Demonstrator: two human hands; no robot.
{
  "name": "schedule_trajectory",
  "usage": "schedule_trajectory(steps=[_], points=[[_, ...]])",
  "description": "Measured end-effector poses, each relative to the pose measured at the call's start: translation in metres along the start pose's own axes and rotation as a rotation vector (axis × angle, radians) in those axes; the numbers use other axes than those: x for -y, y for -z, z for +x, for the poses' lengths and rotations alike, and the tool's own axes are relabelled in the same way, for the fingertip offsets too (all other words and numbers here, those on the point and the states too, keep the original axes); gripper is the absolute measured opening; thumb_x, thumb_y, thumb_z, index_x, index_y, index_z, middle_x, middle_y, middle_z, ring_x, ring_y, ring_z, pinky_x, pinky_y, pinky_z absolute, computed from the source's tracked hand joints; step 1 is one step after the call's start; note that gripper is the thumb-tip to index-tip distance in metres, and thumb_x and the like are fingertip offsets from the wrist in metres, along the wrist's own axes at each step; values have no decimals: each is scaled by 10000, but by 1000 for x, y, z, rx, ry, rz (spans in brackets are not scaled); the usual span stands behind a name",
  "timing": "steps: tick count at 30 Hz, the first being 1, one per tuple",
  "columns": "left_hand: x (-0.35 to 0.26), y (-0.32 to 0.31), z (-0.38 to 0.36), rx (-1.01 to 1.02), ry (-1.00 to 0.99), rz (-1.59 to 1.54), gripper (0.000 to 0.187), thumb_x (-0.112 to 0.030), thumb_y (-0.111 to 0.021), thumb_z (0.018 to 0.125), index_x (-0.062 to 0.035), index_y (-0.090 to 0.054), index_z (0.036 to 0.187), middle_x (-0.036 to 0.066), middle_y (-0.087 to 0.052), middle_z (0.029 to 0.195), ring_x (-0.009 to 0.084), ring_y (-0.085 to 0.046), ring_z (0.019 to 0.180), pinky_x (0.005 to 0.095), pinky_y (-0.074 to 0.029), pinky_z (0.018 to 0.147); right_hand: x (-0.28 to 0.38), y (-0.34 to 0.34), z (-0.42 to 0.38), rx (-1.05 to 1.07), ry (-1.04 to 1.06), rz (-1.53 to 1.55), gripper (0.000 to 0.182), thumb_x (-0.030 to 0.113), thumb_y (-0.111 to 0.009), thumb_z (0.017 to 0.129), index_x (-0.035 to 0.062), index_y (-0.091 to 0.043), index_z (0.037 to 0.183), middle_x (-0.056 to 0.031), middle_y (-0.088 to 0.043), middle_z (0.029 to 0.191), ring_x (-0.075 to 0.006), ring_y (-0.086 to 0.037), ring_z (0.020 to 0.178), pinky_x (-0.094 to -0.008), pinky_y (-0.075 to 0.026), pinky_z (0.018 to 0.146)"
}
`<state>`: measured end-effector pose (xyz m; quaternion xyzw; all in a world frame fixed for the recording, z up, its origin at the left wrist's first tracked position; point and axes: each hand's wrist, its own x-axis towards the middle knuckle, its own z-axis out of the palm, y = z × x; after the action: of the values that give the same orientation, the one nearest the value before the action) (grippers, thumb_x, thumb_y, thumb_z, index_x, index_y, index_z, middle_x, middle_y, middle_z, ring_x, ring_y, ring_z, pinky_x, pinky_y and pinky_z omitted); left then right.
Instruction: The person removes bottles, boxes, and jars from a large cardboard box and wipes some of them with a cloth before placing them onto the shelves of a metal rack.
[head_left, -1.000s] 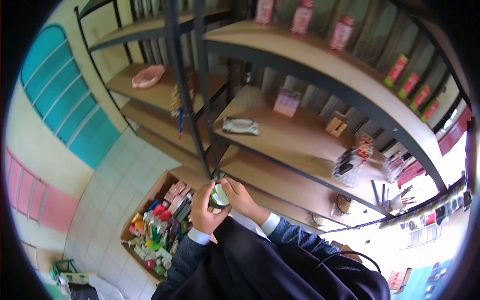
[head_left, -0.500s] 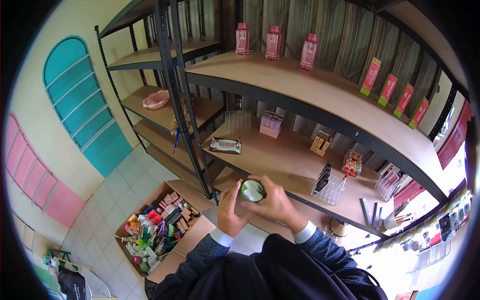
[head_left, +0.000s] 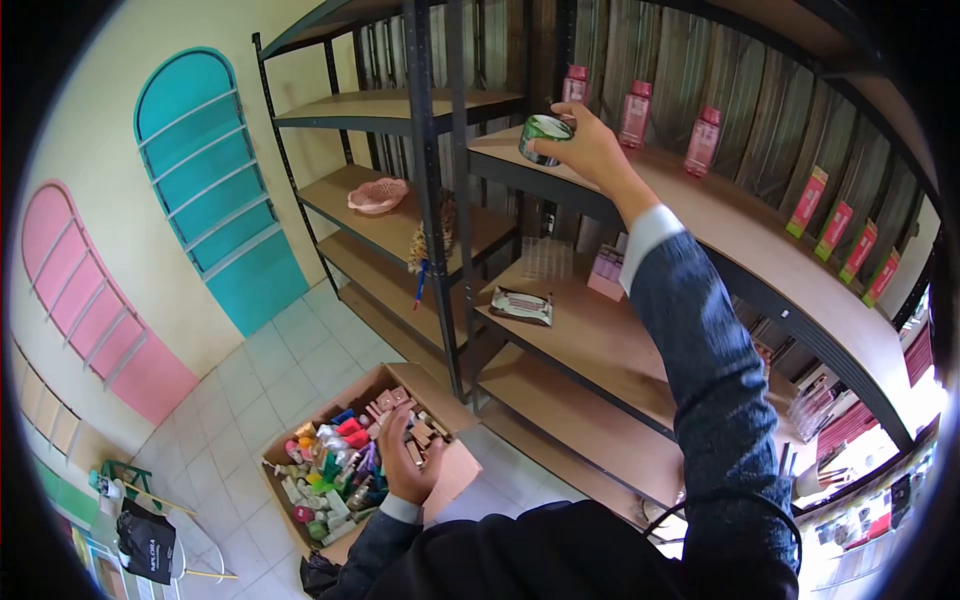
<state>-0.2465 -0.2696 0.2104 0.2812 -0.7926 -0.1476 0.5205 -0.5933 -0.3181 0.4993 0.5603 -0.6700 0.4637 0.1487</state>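
Right hand (head_left: 597, 150) grip clamped round green jar (head_left: 543, 136) at upper shelf (head_left: 755, 220) left end; contact unclear. Risk: release too near the edge tips it off; overreach knocks pink bottle (head_left: 575, 83). Left hand (head_left: 408, 468) fingers apart, near box (head_left: 457, 474).

Three pink bottles (head_left: 634, 115) and four slim pink-and-green boxes (head_left: 833, 229) were counted. One green jar (head_left: 543, 129), one pink basket (head_left: 377, 197) and one cardboard carton (head_left: 457, 473) were seen.
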Motion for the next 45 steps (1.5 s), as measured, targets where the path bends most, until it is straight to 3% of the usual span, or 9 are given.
schedule_trajectory(steps=[8, 17, 21, 23, 26, 29, 34, 39, 45], points=[[107, 85, -13, -91, 270, 119, 590, -91, -634, 698, 7, -363, 1212, 202, -403, 1221, 333, -383, 1141, 400, -317, 950, -75, -85, 77, 51, -127, -90, 774, 307, -755, 546, -12, -442, 1177, -205, -545, 1094, -294, -540, 1023, -327, -412, 893], [163, 110, 0, -62, 230, 151, 582, -73, -633, 700, 5, -365, 1210, 197, -400, 1224, 324, -389, 1142, 373, -364, 902, -109, -100, 88, 5, -141, -46, 780, 263, -776, 551, -5, -418, 1190, -205, -519, 1130, -296, -524, 1039, -334, -420, 879], [195, 112, -14, -72, 220, 185, 596, -122, -649, 695, 5, -375, 1209, 205, -434, 1216, 356, -375, 1151, 436, -277, 976, -109, -89, 83, 77, -244, 126, 722, 294, -761, 612, -10, -418, 1171, -170, -518, 1130, -271, -529, 1015, -326, -421, 858], [213, 129, -19, -52, 332, 291, 545, -130, -641, 705, 4, -410, 1180, 198, -454, 1179, 369, -389, 1136, 433, -283, 979, -78, -69, 77, -160, 218, -530, 427, 299, -656, 751, -7, -554, 1029, -145, -595, 983, -223, -558, 962, -303, -430, 822], [261, 157, -45, -132, 489, 448, 487, -150, -646, 724, -15, -448, 1148, 176, -499, 1111, 335, -449, 1058, 399, -348, 917, -8, -83, 14, -299, 193, 32, 373, 163, -568, 836, -55, -481, 1126, -164, -545, 1120, -230, -523, 1036, -324, -406, 892], [325, 178, -106, -295, 717, 319, 417, -100, -618, 732, -17, -468, 1113, 168, -524, 1055, 292, -506, 988, 369, -415, 830, 61, -163, -97, -188, 5, 350, 278, 150, -586, 828, -2, -528, 1054, -117, -562, 1037, -162, -537, 927, -285, -415, 861], [354, 181, -169, -202, 979, 281, 340, 15, -568, 700, -21, -512, 1034, 132, -572, 944, 257, -567, 895, 343, -451, 796, 78, -309, -267, 495, -426, 670, 251, -11, -560, 807, 23, -515, 1051, -63, -561, 963, -131, -537, 900, -245, -420, 816], [361, 174, -221, 147, 1017, 573, 355, -23, -590, 682, -22, -516, 1029, 184, -563, 962, 354, -542, 881, 397, -444, 779, 107, -357, -334, 937, -468, 754, 279, 6, -575, 796, 21, -525, 1071, -66, -571, 957, -117, -555, 843, -236, -443, 744], [364, 193, -259, 395, 1346, 523, 304, -57, -575, 730, -38, -505, 1026, 170, -555, 989, 348, -528, 942, 406, -440, 787, 111, -377, -335, 1003, -369, 610, 286, 16, -574, 786, 30, -534, 1068, -66, -577, 939, -117, -560, 809, -234, -445, 728]])
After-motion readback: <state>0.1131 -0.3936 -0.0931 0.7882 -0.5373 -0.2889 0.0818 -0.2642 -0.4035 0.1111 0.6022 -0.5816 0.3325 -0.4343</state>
